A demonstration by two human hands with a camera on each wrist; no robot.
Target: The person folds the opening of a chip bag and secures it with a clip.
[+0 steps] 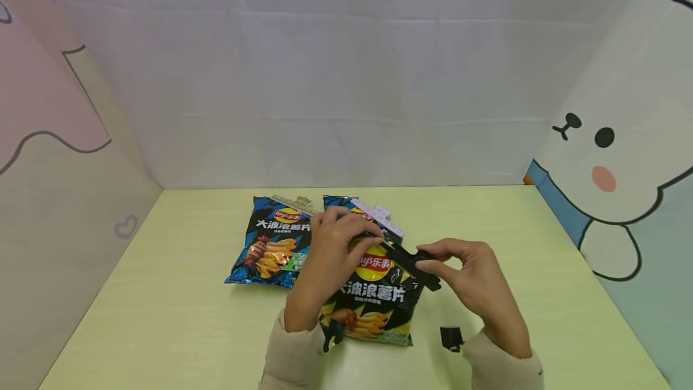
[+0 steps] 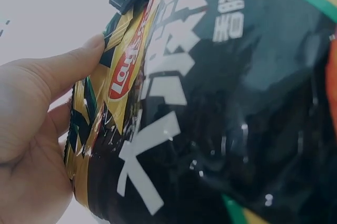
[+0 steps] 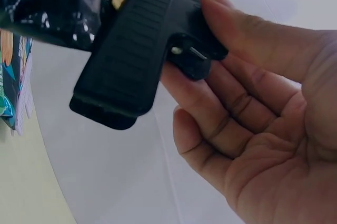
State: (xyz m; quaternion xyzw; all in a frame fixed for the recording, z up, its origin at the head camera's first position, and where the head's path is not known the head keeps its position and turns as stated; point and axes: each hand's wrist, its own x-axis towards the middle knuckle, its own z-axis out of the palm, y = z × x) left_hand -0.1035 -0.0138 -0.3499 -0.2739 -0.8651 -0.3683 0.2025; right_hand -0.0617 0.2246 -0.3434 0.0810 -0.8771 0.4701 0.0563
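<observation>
A black-and-yellow chip bag is held tilted above the table, in front of two blue chip bags. My left hand pinches its top edge, thumb on the front and fingers behind, as the left wrist view shows. A long black bag clip lies across the right part of that top edge. The thumb and fingers of my right hand pinch the clip's handles. In the right wrist view, the free end of the clip sticks out past the bag's corner.
One blue chip bag wears a gold clip. Beside it, a second blue bag, partly hidden, wears a white clip. Torn black scraps lie near my wrists. Curtains with cartoon drawings stand around the pale yellow table.
</observation>
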